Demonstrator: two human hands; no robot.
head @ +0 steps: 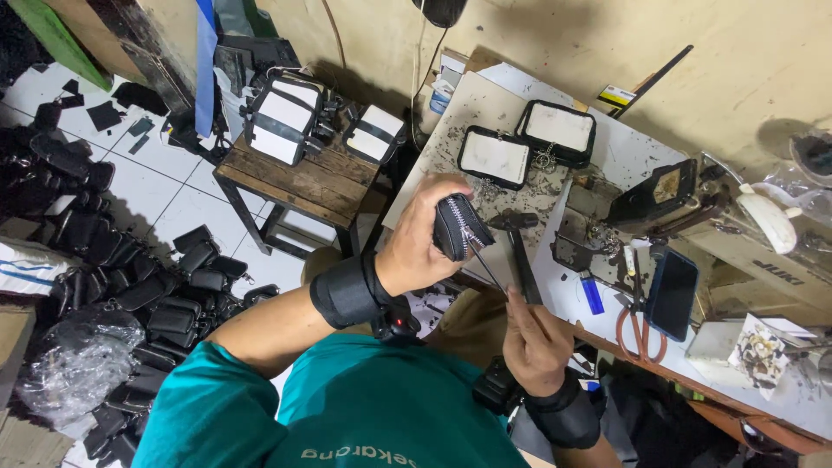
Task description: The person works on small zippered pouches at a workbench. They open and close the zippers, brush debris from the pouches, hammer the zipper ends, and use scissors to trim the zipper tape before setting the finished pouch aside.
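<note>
Head view. A cluttered workbench [520, 104] with a pale, debris-strewn top lies ahead of my hands, and a tiled floor heaped with finished black pouches [165, 303] spreads beyond my left forearm. My left hand [416, 247] is raised over the bench edge, fingers curled tight around a small black zippered pouch [458, 227], its silver zipper teeth facing my right hand. My right hand [533, 338] sits lower and nearer my body, pinched closed on a thin dark strand [490, 270] that runs from the pouch down to its fingers. The strand's long axis therefore slants from the left hand down toward the right; the pouch lies up and to the left of my right hand, wholly in the left's keeping. A dark hammer [520, 251] lies on the bench just beyond my right hand, a phone [672, 293] and scissors [640, 325] farther to its right.
</note>
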